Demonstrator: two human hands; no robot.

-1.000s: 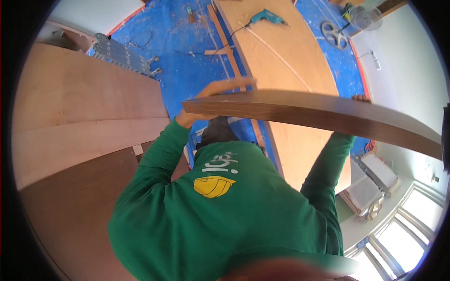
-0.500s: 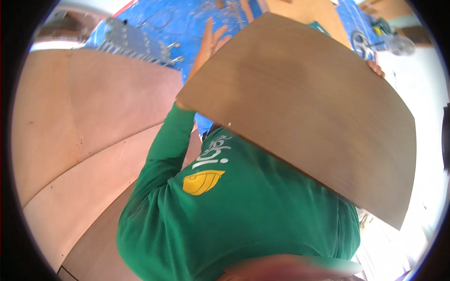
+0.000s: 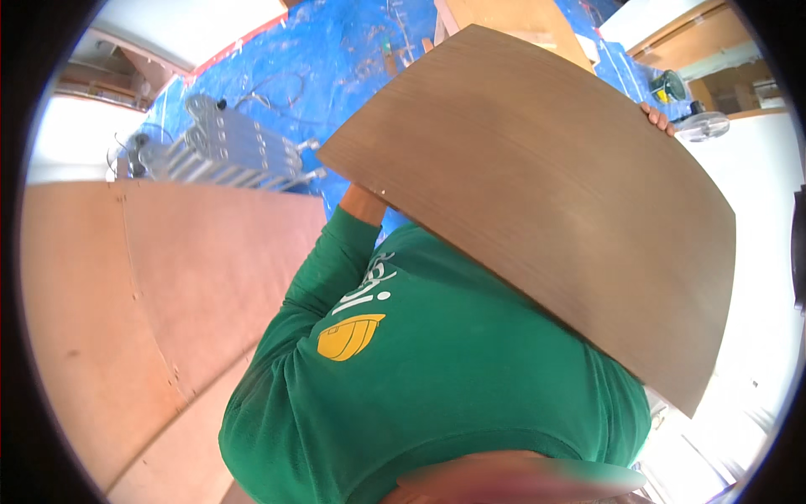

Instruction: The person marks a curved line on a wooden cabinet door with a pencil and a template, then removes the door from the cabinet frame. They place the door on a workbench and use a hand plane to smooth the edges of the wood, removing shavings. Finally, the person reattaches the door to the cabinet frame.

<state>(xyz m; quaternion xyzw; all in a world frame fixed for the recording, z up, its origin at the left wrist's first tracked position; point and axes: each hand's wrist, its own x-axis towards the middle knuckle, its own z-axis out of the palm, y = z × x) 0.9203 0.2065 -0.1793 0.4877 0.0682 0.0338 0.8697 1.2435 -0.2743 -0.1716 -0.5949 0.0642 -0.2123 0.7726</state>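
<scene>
A large brown wood-grain panel (image 3: 537,202) is held up in front of my chest, tilted, and its near edge lies close against my green top. The fingers of my right hand (image 3: 659,119) curl over the panel's far right edge. My left hand (image 3: 363,204) goes under the panel's near left edge. Only its wrist shows below the green cuff; the fingers are hidden behind the board.
To my left stand pinkish plywood sheets (image 3: 227,260) with visible seams. Behind them a folded metal ladder (image 3: 222,143) lies on blue sheeting (image 3: 336,50). A light wooden board (image 3: 512,21) is beyond the panel. A white wall (image 3: 764,210) runs along the right.
My left hand, raised with fingers spread beyond the panel's left edge, has gone behind the panel. The view has shifted, showing more ladder and floor at the far side.
</scene>
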